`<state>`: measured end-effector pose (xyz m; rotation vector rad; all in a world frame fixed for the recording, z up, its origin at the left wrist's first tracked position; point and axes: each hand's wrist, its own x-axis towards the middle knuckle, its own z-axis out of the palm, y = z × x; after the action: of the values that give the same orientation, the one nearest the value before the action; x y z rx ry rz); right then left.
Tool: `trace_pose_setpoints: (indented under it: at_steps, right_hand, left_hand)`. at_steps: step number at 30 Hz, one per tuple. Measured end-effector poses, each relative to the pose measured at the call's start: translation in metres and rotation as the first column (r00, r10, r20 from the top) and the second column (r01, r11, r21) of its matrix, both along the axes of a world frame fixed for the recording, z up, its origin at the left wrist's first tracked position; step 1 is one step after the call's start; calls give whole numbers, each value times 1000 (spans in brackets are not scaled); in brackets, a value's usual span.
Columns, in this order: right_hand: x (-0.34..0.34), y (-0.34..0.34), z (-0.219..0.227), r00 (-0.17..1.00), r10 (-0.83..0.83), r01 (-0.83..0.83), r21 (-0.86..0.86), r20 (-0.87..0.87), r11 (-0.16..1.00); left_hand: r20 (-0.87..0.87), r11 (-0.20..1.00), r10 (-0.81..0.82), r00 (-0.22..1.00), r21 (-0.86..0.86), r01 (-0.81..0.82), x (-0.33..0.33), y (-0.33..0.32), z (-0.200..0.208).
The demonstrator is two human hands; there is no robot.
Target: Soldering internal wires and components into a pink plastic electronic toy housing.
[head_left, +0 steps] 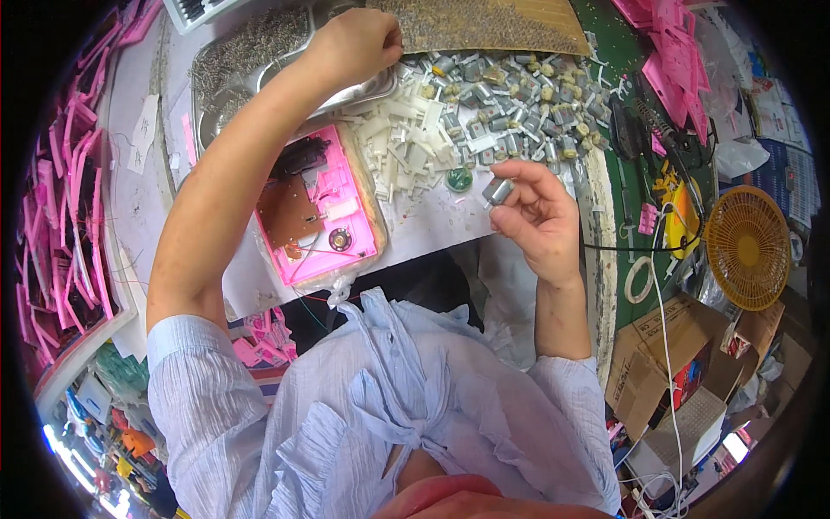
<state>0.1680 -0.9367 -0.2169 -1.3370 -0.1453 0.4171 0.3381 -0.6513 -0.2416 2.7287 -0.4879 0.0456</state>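
A hand could pass over the white sheet (432, 228) at the frame's centre, between the pink casing (334, 187) and the right hand (543, 218), but the left forearm (226, 186) bars the upper left and heaped motors (538, 111) crowd the upper centre.

R. hand grip (543, 221): sm. silver motor (499, 191) betw. thumb & fingers. L. hand grip (356, 48): fingers curled, contents hidden, nr. brown cardboard (493, 26). Tabletop (432, 227): open pink housing (356, 183), white plastic pts. (402, 143) adj., motor pile (527, 99) beyond.
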Motion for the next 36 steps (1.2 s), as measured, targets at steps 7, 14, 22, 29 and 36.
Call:
trace_pose_setpoints:
  at_steps: [7, 14, 22, 29, 36]
  right_hand:
    - [-3, 3, 3, 999, 12, -11, -35, 31, 999]
    - [-3, 8, 6, 998, 35, -32, -58, 51, 998]
    - [-9, 8, 8, 998, 26, -21, -90, 62, 996]
    - [-11, 4, 7, 999, 1, 3, -70, 52, 998]
    - [-7, 4, 5, 999, -29, 31, -58, 29, 998]
  left_hand:
    - [116, 962, 68, 991, 255, -95, -2, -9, 1]
    - [345, 982, -81, 935, 191, 15, 0, 5, -16]
    - [240, 971, 81, 967, 200, -131, -4, -7, -15]
    - [242, 981, 143, 960, 94, -170, -3, -4, -22]
    - [169, 937, 198, 966, -320, -137, -12, 4, 3]
